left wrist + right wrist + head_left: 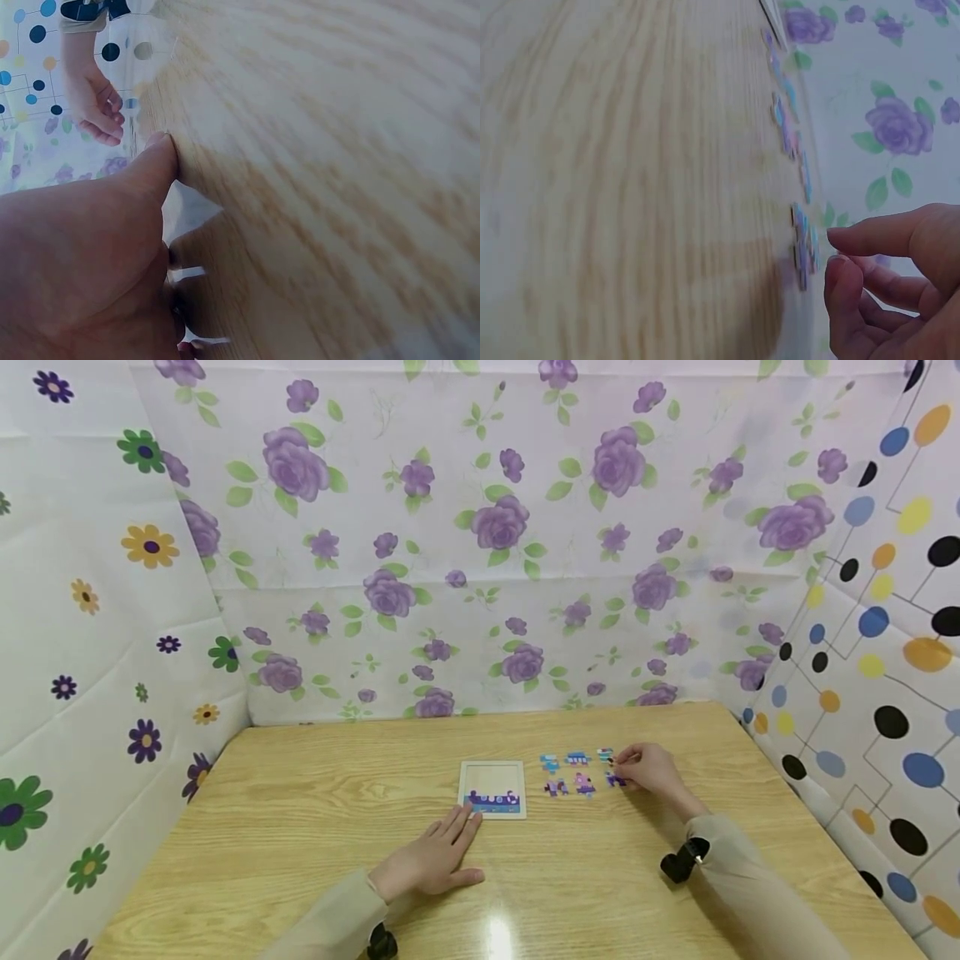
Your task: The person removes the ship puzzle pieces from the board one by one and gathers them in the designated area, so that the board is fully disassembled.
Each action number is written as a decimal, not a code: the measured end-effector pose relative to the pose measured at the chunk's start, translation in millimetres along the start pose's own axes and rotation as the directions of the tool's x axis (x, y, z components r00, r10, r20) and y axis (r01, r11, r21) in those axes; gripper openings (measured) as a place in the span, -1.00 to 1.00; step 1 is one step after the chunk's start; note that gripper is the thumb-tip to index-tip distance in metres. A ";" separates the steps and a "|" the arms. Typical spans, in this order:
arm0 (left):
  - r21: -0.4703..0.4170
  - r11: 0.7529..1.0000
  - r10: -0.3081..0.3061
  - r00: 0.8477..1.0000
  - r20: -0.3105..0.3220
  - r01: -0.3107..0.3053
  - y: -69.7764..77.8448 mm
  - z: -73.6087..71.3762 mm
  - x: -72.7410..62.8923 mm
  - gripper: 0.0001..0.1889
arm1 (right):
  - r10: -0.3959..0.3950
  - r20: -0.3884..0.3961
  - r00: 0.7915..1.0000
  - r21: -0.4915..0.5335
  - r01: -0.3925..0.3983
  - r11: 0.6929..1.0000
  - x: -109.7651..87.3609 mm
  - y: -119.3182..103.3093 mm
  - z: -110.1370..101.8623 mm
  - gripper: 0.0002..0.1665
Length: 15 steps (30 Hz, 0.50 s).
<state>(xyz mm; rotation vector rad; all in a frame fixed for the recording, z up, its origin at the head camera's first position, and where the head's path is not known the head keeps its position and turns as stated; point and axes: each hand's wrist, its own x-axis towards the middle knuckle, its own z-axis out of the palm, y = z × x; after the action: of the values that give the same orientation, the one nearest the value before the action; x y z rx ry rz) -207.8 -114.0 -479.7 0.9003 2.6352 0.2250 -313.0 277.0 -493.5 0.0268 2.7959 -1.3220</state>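
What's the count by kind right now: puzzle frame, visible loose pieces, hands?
Puzzle frame: 1
Visible loose pieces: 6
Hands: 2
Total: 9

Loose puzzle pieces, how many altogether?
6: back left piece, back middle piece, back right piece, front left piece, front middle piece, front right piece. The right hand may hide more.

Bright glare spots the table [570,868]; wrist views blur.
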 end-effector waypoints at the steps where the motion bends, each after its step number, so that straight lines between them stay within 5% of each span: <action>1: 0.002 1.000 -0.001 1.000 -0.004 0.001 -0.2 0.5 0.2 -0.12 | -0.015 -0.001 1.000 -0.002 0.015 1.000 -0.6 -2.3 1.0 -0.78; 15: 0.092 0.996 0.004 0.998 -0.062 0.002 0.7 2.1 4.5 -0.06 | -0.130 0.052 0.990 -0.006 0.130 0.991 -6.7 -34.1 29.9 -0.82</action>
<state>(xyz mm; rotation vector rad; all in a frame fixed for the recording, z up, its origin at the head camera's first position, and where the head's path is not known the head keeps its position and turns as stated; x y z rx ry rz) -210.0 -110.6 -482.7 0.9383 2.7219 0.1341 -306.4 232.3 -485.8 -0.1902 2.8034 -1.3144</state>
